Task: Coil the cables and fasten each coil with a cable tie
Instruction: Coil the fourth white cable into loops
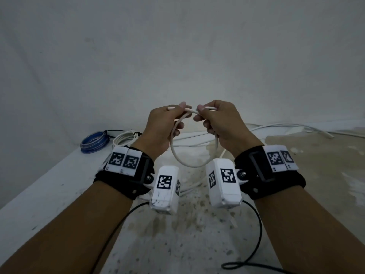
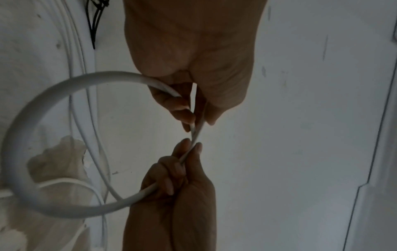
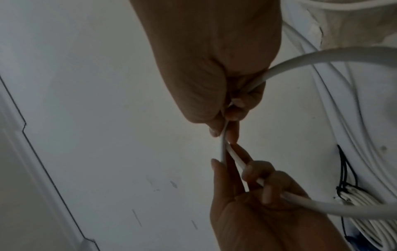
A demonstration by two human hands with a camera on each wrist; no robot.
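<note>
white cable loop | both hands pinch crossing | above ledge

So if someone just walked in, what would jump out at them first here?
Both hands raised mid-air in the middle: the left hand and right hand pinch a white cable bent into one loop hanging between the wrists. Behind the left wrist lie a blue coil and a white coil, already tied.
</note>
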